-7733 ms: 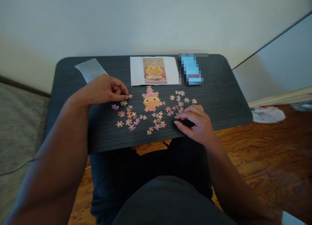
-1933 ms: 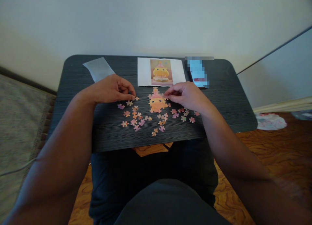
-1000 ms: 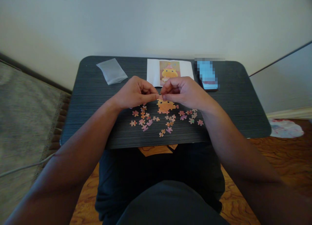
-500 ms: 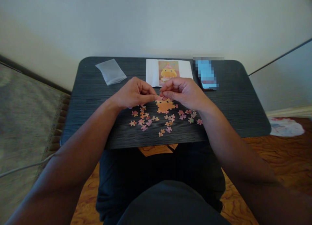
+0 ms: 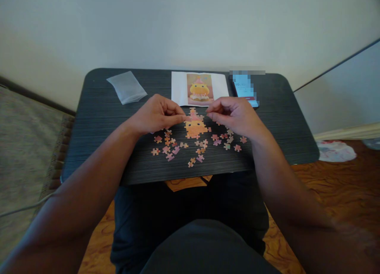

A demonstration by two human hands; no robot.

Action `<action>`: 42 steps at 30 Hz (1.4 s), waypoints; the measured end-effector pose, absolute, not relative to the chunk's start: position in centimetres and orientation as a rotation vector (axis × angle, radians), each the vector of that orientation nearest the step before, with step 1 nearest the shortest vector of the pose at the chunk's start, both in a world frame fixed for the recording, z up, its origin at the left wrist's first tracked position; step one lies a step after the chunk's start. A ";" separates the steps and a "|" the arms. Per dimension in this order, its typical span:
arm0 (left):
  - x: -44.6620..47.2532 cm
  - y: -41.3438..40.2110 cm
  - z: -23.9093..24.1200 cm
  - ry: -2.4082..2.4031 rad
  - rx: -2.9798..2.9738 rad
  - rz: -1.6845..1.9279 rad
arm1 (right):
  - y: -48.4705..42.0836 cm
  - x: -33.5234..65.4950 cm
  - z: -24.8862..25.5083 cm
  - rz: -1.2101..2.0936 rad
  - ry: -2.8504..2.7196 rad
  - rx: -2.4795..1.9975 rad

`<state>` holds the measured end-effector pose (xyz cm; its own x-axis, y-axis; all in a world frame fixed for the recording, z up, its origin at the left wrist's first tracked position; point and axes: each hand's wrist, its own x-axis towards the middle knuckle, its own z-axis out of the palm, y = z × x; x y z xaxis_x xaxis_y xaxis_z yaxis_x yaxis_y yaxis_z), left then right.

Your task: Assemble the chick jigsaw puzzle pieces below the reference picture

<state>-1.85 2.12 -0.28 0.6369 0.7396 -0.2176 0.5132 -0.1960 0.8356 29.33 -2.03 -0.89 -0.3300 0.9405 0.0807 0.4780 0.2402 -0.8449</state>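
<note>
Head view: two bare hands meet over a dark counter point(image 5: 282, 127), one on each side of a partly joined puzzle section point(image 5: 195, 125).
Puzzle section: flat, near the middle of the counter, showing a yellow face under a pink hat.
Left hand point(image 5: 157, 114): thumb and forefinger drawn close together at the section's left edge; whether these fingers grip a piece cannot be told.
Right hand point(image 5: 234, 115): thumb and forefinger nearly together just beside the section's upper right; any piece between them cannot be made out.
Loose pieces point(image 5: 238, 148): scattered left, right and nearer the person than the section, some touching.
Printed sheet point(image 5: 199, 89): behind the section, bearing a similar yellow figure.
Phone point(image 5: 246, 90): right of the sheet, screen lit, partly pixelated.
Translucent bag point(image 5: 127, 87): flat, at the counter's far left.
</note>
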 end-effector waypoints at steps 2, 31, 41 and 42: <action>-1.7 2.1 -0.4 0.999 1.836 0.291 | -2.5 30.0 -1.3 0.947 -1.938 -1.309; -1.6 2.0 -0.3 1.041 1.860 0.331 | -4.3 29.9 -2.0 0.627 -2.019 -1.368; -1.7 2.2 -0.6 1.035 1.939 0.323 | -4.1 29.9 -2.3 0.578 -2.039 -1.332; -1.6 2.2 -0.6 1.040 1.945 0.327 | -4.1 29.9 -2.3 0.572 -2.039 -1.322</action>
<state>-1.64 2.17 -0.62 0.6145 0.7720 -0.1624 0.5399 -0.2615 0.8001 29.94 -4.10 -2.35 -0.2948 0.9157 0.2732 0.6403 0.4015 -0.6549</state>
